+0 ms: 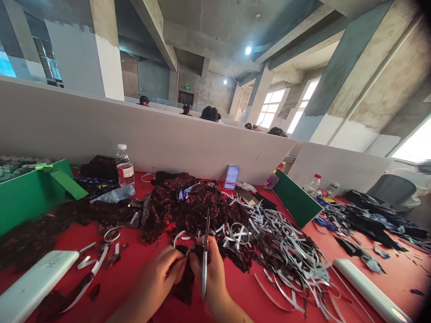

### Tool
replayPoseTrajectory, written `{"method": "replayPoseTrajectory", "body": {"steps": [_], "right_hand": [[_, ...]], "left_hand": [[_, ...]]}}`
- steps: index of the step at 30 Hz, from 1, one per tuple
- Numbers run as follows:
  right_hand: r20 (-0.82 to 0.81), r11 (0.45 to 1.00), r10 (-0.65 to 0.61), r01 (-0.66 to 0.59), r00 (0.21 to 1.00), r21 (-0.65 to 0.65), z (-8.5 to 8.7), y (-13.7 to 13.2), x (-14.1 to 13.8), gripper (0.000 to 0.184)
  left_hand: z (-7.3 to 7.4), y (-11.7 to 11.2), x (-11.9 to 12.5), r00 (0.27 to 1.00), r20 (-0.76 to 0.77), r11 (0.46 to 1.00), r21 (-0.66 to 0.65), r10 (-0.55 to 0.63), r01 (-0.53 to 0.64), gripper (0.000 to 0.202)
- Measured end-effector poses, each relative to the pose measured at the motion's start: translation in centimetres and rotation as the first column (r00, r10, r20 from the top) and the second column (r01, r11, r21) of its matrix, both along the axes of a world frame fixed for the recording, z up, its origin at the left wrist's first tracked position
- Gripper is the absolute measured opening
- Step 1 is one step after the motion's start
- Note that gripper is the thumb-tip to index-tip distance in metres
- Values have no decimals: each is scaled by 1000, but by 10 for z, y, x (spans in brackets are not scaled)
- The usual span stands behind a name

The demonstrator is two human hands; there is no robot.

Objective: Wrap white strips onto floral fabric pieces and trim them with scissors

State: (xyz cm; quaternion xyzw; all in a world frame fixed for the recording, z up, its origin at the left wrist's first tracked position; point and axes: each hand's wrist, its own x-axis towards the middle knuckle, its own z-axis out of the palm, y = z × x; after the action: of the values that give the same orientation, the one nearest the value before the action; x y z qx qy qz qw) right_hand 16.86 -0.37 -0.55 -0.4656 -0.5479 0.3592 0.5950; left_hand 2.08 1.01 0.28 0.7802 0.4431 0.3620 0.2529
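Observation:
My left hand [164, 271] is closed, its thumb and fingertips pinching a piece of dark patterned fabric [184, 289]. Against it, my right hand [213, 269] is closed too, with its fingertips at the same fabric. A narrow pair of metal scissors [204, 258] lies in my right hand, its dark end pointing up and away from me. Just beyond my fingers, a pale looped strip [175, 237] curves out. Part of the fabric hangs down between my wrists; the exact pinch point is hidden by my fingers.
Dark red-speckled cloth [175, 197] is heaped ahead, with a tangle of white strips [289, 251] at right. A water bottle [125, 166], a phone [231, 177], a white power bank [38, 285] and green dividers [298, 199] stand or lie around. Other people sit beyond the partition [134, 121].

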Motion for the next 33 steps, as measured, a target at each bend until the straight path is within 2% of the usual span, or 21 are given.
{"method": "replayPoseTrajectory", "body": {"steps": [3, 5, 6, 8, 10, 11, 13, 16, 18, 21, 23, 25, 27, 28, 29, 31, 32, 33], "right_hand": [[-16, 1000, 2, -2, 1000, 0, 3, -3, 0, 19], [19, 1000, -9, 9, 1000, 19, 7, -4, 1, 19], [46, 999, -22, 20, 999, 36, 8, -4, 2, 20], [100, 997, -40, 34, 994, 68, 9, -6, 2, 22], [123, 997, -35, 25, 992, 79, 8, -7, 2, 23], [122, 997, -24, 14, 992, 80, 6, -8, 1, 23], [103, 997, -6, -2, 995, 79, 3, -9, -1, 23], [64, 997, 8, -13, 998, 73, -1, -9, -3, 22], [30, 998, 20, -22, 999, 62, -2, -9, -4, 22], [-34, 999, 10, -9, 999, 35, -1, -8, -3, 21], [-48, 1000, -4, 5, 999, 15, 0, -7, -2, 20], [-37, 1000, -21, 21, 999, 10, 1, -7, -1, 21], [-13, 999, -32, 32, 999, 24, 3, -7, 0, 20], [4, 999, -39, 39, 999, 38, 3, -7, 1, 20], [27, 998, -42, 41, 999, 53, 4, -7, 1, 19], [86, 996, -43, 36, 995, 83, 6, -8, 1, 19], [116, 995, -46, 36, 992, 95, 6, -9, 0, 20], [141, 994, -54, 39, 989, 106, 7, -9, 0, 20]], "left_hand": [[5, -1, -4, 999, 35, 995, 95, -26, 22, 19], [7, 0, -6, 988, 151, 991, 124, 31, -50, 21], [7, 1, -7, 968, 236, 990, 93, 80, -105, 24], [6, 5, -6, 886, 433, 986, -86, 166, -143, 24], [4, 9, -4, 795, 572, 959, -281, 203, -43, 29], [3, 10, -2, 773, 604, 943, -333, 195, 23, 35], [1, 9, 2, 757, 633, 911, -391, 161, 133, 41], [4, 2, 4, 720, 675, 815, -503, 162, 288, 37], [8, -2, 5, 687, 696, 778, -544, 209, 314, 42], [14, -6, 5, 601, 755, 759, -546, 262, 355, 57], [16, -7, 6, 533, 794, 760, -532, 294, 373, 51], [17, -7, 7, 511, 799, 759, -537, 317, 368, 38], [17, -6, 6, 554, 770, 768, -550, 316, 327, 32], [16, -5, 5, 598, 745, 798, -537, 296, 274, 30], [15, -5, 3, 657, 707, 851, -491, 263, 187, 29], [13, -4, -1, 809, 559, 964, -266, 180, -31, 26], [12, -3, -3, 882, 446, 988, -103, 149, -114, 24], [11, -3, -6, 931, 338, 985, 53, 138, -165, 22]]}}
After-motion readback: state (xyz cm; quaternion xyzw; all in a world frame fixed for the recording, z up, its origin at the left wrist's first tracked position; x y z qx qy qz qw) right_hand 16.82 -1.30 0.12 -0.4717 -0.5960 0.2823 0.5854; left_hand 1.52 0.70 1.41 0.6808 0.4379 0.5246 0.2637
